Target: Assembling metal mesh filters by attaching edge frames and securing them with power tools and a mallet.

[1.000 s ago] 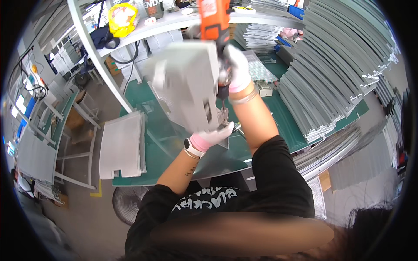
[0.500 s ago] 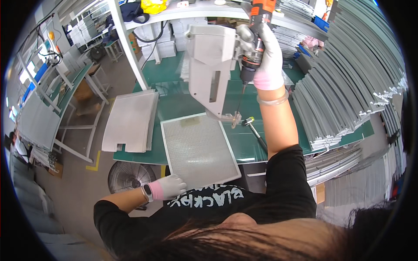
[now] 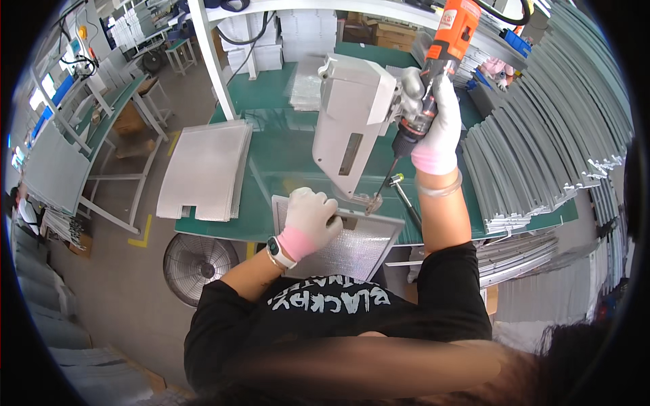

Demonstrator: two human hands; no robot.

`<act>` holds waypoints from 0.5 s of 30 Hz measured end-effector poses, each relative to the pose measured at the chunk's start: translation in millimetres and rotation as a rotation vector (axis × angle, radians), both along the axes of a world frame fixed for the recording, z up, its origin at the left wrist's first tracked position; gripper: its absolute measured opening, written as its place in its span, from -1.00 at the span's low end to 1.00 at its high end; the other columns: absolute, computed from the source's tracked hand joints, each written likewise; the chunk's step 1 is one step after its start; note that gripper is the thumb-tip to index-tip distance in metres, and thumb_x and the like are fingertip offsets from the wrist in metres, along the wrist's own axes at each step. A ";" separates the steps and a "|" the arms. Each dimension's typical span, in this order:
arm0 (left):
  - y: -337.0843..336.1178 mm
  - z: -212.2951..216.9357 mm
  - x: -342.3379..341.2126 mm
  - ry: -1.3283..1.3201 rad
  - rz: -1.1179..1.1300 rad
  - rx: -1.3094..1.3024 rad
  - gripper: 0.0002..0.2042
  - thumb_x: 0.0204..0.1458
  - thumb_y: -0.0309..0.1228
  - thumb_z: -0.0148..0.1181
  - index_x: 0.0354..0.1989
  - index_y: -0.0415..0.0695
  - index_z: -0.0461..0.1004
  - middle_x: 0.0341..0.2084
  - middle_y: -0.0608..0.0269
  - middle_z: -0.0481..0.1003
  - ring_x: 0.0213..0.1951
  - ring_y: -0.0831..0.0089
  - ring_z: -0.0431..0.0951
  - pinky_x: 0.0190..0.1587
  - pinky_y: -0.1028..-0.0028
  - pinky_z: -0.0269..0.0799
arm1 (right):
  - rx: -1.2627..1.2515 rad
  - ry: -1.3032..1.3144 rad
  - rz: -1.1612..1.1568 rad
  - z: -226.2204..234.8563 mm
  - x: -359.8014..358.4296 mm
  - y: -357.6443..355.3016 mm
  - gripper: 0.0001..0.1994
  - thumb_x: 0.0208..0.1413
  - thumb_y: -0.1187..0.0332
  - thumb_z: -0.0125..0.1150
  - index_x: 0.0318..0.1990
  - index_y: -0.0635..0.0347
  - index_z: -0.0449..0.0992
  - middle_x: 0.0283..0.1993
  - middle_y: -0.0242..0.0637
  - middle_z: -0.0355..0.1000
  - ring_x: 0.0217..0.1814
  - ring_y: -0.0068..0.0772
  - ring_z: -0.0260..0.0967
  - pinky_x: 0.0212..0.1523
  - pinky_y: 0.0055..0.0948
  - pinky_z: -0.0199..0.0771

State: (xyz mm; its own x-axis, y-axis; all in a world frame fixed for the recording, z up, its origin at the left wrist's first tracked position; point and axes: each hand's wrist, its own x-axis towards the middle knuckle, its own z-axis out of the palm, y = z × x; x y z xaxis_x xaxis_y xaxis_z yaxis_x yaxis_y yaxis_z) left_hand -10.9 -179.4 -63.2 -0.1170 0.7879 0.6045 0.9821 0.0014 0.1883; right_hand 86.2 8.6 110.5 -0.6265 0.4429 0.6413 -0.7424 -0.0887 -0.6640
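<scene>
My right hand [image 3: 440, 125], in a white glove with a pink cuff, grips an orange and black power drill [image 3: 452, 40]. Its long thin bit points down to the clear tip of a light grey slotted housing [image 3: 355, 115], which I take for a screw feeder. Below that tip, a white-framed mesh panel [image 3: 352, 254] tilts toward me over the green table's near edge. Gloved likewise, my left hand [image 3: 311, 220] lies over the panel's upper edge, its fingers curled; their tips are partly hidden. A hammer [image 3: 404, 196] with a yellow-green face rests beside the bit.
Pale flat sheets [image 3: 203, 172] are stacked on the green table [image 3: 271, 135] at left. Tall rows of grey panels [image 3: 542, 122] line the right side. A floor fan [image 3: 203, 269] stands below the table edge. A white post [image 3: 213, 61] rises at the table's far left.
My left hand has moved from the panel's lower left corner up to its upper edge. The panel has tipped and come nearer to me. My right hand still holds the drill.
</scene>
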 end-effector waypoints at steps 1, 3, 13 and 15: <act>-2.3 5.4 8.8 -0.039 -0.010 0.047 -0.75 -0.28 -0.29 0.28 -0.69 -0.08 0.30 -0.67 0.17 0.34 -0.51 0.13 0.39 -0.37 0.17 0.25 | -0.037 -0.006 -0.030 -5.3 2.2 -5.2 -0.34 0.22 0.07 0.13 0.37 0.14 0.06 -0.43 -0.35 0.28 -0.53 -0.61 0.19 -0.54 -0.61 0.21; -12.1 9.9 20.5 -0.054 0.008 0.023 -0.76 -0.27 -0.26 0.29 -0.66 -0.08 0.35 -0.65 0.20 0.36 -0.51 0.16 0.40 -0.36 0.19 0.26 | -0.085 -0.022 -0.054 -13.9 2.6 -17.5 -0.32 0.21 0.08 0.14 0.38 0.13 0.04 -0.44 -0.34 0.28 -0.54 -0.60 0.19 -0.54 -0.60 0.22; -30.4 11.6 27.8 -0.108 0.038 0.027 -0.73 -0.30 -0.22 0.37 -0.39 -0.02 0.59 -0.64 0.31 0.43 -0.56 0.26 0.44 -0.44 0.25 0.23 | -0.055 0.007 -0.094 -36.3 -11.7 -45.9 -0.26 0.23 0.02 0.11 0.42 0.14 -0.06 -0.44 -0.40 0.20 -0.60 -0.69 0.12 -0.63 -0.70 0.14; -31.1 11.9 27.8 -0.096 0.045 -0.012 -0.77 -0.27 -0.20 0.35 -0.45 -0.03 0.57 -0.67 0.29 0.41 -0.57 0.26 0.44 -0.45 0.25 0.26 | -0.035 -0.008 -0.079 -37.3 -12.9 -46.8 -0.28 0.22 0.01 0.12 0.40 0.15 -0.02 -0.44 -0.41 0.20 -0.61 -0.68 0.12 -0.63 -0.71 0.14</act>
